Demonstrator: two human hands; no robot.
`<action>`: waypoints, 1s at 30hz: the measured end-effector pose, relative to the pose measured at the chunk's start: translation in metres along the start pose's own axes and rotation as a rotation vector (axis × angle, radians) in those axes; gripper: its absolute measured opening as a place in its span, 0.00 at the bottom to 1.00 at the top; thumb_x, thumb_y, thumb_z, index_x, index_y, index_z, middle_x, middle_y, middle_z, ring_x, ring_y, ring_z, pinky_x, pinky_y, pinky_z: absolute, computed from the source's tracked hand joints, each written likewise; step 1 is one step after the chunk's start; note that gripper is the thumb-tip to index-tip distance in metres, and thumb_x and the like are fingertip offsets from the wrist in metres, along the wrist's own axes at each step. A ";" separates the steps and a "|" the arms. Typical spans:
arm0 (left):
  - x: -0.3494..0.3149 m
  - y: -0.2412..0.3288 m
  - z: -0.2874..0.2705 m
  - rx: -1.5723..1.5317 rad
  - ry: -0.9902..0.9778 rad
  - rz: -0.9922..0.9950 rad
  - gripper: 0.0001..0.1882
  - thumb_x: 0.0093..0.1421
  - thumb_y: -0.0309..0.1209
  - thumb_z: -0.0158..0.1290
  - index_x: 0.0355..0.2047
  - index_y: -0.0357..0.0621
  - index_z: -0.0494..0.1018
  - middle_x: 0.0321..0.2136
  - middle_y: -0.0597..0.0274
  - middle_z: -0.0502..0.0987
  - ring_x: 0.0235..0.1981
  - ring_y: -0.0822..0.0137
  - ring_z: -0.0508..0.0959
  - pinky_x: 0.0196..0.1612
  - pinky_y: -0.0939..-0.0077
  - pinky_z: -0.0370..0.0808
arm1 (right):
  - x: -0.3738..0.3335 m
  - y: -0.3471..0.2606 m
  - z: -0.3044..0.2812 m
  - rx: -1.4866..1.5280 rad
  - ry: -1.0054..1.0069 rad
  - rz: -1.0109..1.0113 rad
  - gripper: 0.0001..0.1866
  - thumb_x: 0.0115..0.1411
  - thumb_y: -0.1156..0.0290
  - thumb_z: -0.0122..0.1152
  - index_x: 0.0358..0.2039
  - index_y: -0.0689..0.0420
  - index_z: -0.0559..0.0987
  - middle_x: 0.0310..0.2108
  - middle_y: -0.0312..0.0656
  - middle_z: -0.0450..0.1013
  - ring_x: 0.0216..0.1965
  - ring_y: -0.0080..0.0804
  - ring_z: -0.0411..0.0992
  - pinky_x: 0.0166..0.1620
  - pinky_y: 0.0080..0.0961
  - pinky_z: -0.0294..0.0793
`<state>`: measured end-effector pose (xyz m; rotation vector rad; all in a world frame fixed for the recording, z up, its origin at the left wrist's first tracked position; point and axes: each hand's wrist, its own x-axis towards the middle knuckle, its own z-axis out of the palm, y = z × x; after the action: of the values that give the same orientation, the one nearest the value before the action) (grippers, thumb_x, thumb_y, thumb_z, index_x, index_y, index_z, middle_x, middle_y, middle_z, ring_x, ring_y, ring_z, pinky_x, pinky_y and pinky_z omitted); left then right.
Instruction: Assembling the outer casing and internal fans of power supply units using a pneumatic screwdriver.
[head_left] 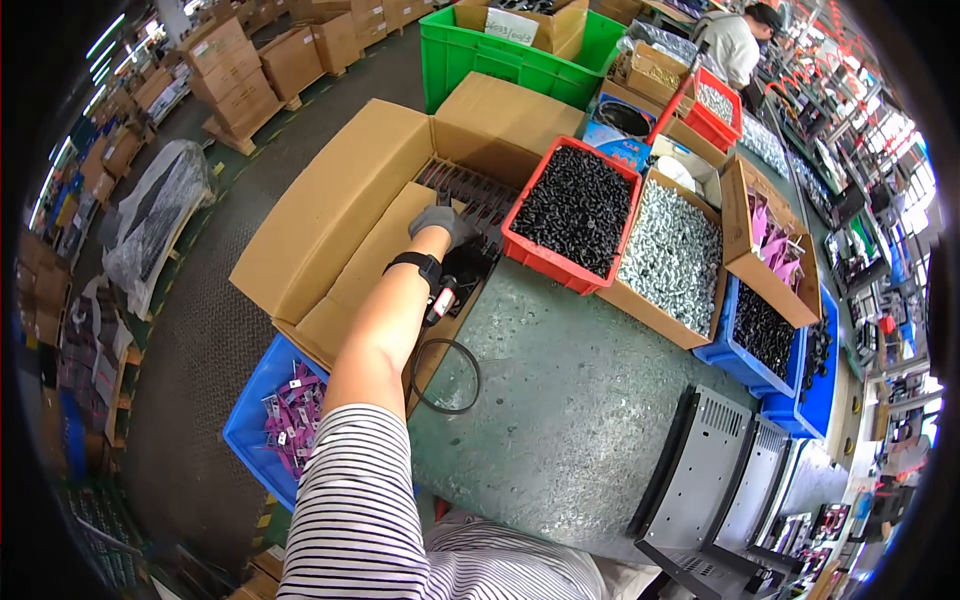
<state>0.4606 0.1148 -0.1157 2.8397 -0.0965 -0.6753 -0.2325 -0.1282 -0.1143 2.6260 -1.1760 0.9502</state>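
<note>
My left hand [438, 222], in a grey glove with a black band at the wrist, reaches into a large open cardboard box [345, 190]. Its fingers are mostly hidden, so their grip does not show. Rows of dark metal parts [475, 195] lie in the box just beyond the hand, partly beside a brown cardboard sheet [365, 265]. Next to my wrist are a black part, half covered by the arm, and a small white and red piece [441, 303]. A thin black cable [478, 378] loops onto the green tabletop. My right hand is out of view.
A red bin of black fasteners [575, 205] and a carton of silvery screws [670, 255] stand right of the box. Grey perforated metal panels [700, 460] lie at the right. A blue bin of purple parts [290, 410] sits lower left. Another person [732, 45] works far off.
</note>
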 end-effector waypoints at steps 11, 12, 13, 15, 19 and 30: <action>-0.048 -0.078 -0.049 -0.061 0.145 0.196 0.31 0.41 0.56 0.58 0.32 0.39 0.78 0.33 0.48 0.79 0.34 0.53 0.78 0.38 0.64 0.73 | 0.004 -0.001 0.002 0.050 0.001 -0.024 0.21 0.58 0.58 0.52 0.45 0.60 0.68 0.50 0.55 0.63 0.51 0.58 0.60 0.57 0.49 0.55; -0.065 -0.085 -0.060 -0.065 0.225 0.235 0.29 0.42 0.56 0.58 0.28 0.39 0.78 0.27 0.50 0.79 0.30 0.55 0.78 0.35 0.64 0.72 | 0.004 -0.002 0.002 0.056 0.004 -0.026 0.20 0.58 0.58 0.52 0.44 0.60 0.68 0.50 0.55 0.63 0.51 0.58 0.60 0.57 0.49 0.55; -0.080 -0.090 -0.075 -0.042 0.249 0.208 0.28 0.43 0.56 0.58 0.26 0.40 0.78 0.25 0.51 0.79 0.29 0.58 0.79 0.35 0.66 0.72 | 0.003 -0.003 0.000 0.065 0.004 -0.028 0.20 0.57 0.58 0.53 0.44 0.60 0.68 0.50 0.55 0.63 0.51 0.58 0.60 0.57 0.49 0.55; -0.115 -0.097 -0.099 -0.138 0.386 0.293 0.23 0.47 0.51 0.58 0.28 0.41 0.79 0.25 0.54 0.80 0.29 0.61 0.79 0.35 0.70 0.72 | 0.002 -0.005 -0.001 0.081 0.011 -0.029 0.20 0.57 0.59 0.53 0.43 0.60 0.69 0.49 0.56 0.63 0.50 0.59 0.60 0.57 0.49 0.55; -0.184 -0.080 -0.142 -0.313 0.454 0.343 0.25 0.50 0.47 0.59 0.35 0.34 0.77 0.22 0.65 0.75 0.23 0.75 0.70 0.28 0.79 0.67 | -0.004 -0.005 -0.009 0.108 0.021 -0.025 0.19 0.57 0.59 0.53 0.42 0.60 0.69 0.48 0.56 0.64 0.49 0.60 0.60 0.56 0.50 0.54; -0.353 0.111 -0.040 -0.471 -0.507 0.896 0.26 0.58 0.45 0.47 0.45 0.33 0.71 0.34 0.61 0.76 0.33 0.73 0.75 0.37 0.81 0.71 | 0.005 -0.014 -0.051 0.266 -0.004 0.012 0.09 0.55 0.69 0.52 0.36 0.57 0.75 0.41 0.45 0.69 0.49 0.49 0.64 0.53 0.42 0.60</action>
<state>0.1623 0.0548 0.0985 1.8274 -1.0458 -0.9788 -0.2454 -0.1042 -0.0683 2.8253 -1.1379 1.1795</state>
